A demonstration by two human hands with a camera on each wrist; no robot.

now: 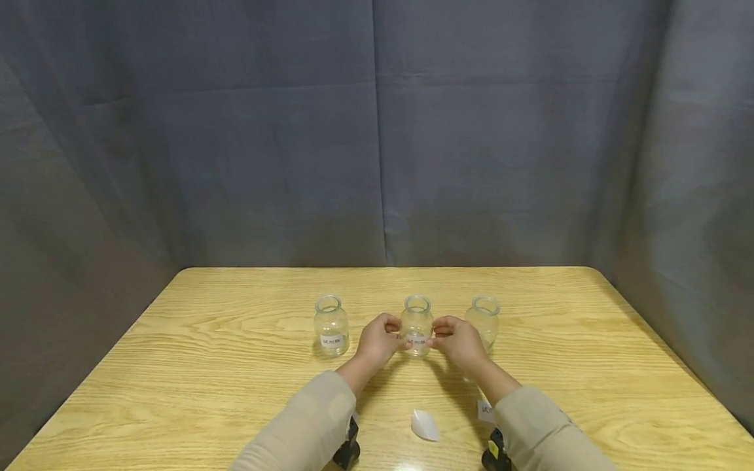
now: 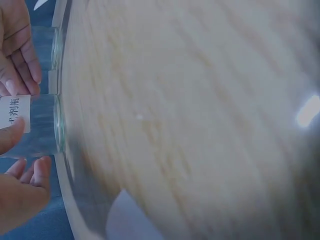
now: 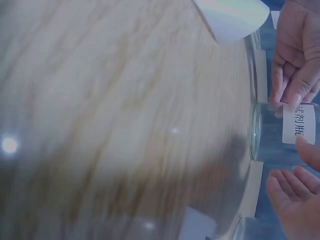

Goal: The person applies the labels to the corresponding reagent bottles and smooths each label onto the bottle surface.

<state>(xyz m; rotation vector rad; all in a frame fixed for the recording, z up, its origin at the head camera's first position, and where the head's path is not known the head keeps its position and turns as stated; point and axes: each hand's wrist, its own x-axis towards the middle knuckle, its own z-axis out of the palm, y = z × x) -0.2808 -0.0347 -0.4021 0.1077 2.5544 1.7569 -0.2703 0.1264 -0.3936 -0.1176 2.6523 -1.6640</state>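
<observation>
Three clear glass jars stand upright in a row. The middle jar [image 1: 417, 319] carries a white label [image 1: 417, 340] with dark printed characters on its front. My left hand [image 1: 379, 337] is at the jar's left side, its thumb on the label's left end and its fingers curled beside the glass. From the right, my right hand [image 1: 462, 340] frames the same jar, its thumb at the label's right end. In the right wrist view the right fingertips [image 3: 290, 185] show close beside the glass. Behind that hand stands the right jar [image 1: 484, 314], partly hidden.
The left jar [image 1: 331, 324] bears a similar label. On the wooden table [image 1: 206, 366], nearer the body, lie a curled piece of white paper [image 1: 424, 426] and a loose printed label [image 1: 485, 411], partly covered by the right sleeve. Grey curtains [image 1: 283, 163] surround the table.
</observation>
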